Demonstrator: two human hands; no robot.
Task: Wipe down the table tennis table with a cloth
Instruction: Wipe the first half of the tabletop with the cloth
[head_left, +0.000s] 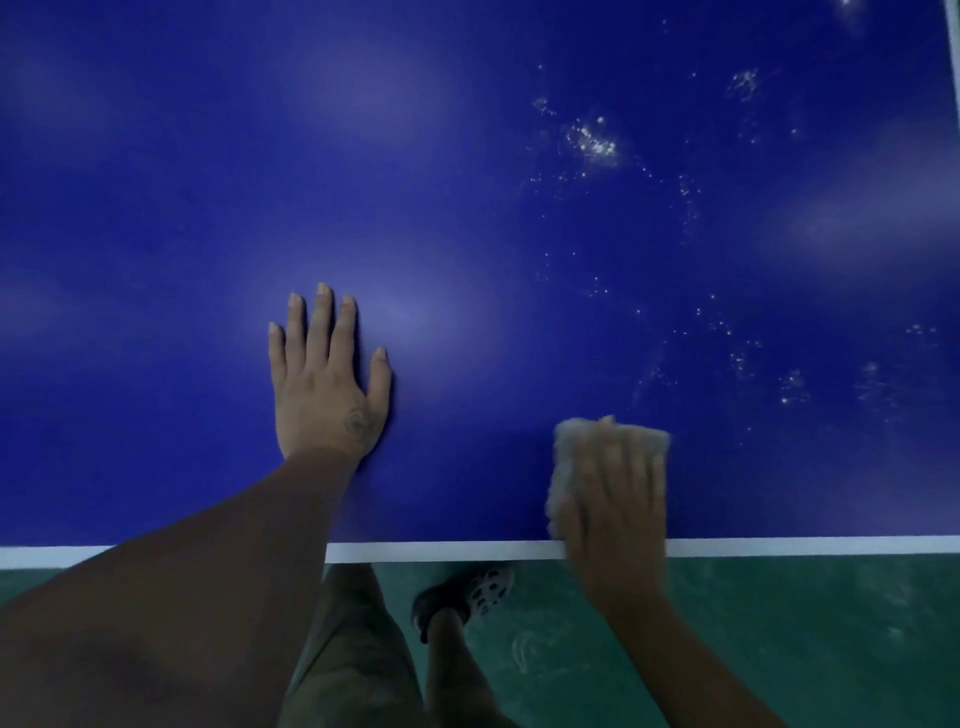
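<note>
My left hand (327, 384) lay flat on the bench (467, 208), palm down, fingers straight and slightly spread, thumb out to the side. It held nothing. My right hand (618, 499) was off to its right and a little nearer to me, resting on top of the cloth (563, 467) with the fingers stretched out over it, pressing it to the surface rather than gripping it. That hand was blurred, so I could not make out how the thumb sat.

The cloth was a small, pale beige pad, soft and fuzzy at the edges, roughly squared off. It showed past my fingertips on the far side and along the left of my right hand; the rest was hidden under the palm. It sat just inside the white edge line (441, 550) that ran along the near border of the bench, with the heel of my right hand crossing that line.

The bench top was a deep, matte blue with dim, hazy patches of reflected light. Beyond my right hand and off to its right, it was scattered with white specks (595, 140), thickest in one bright cluster well past my fingertips and thinning into loose dots closer in. The stretch around my left hand looked smooth and even in colour.

Below the edge, nearer than both hands, I could see the green floor (779, 623), my shorts (353, 649) and one dark shoe (480, 590).
</note>
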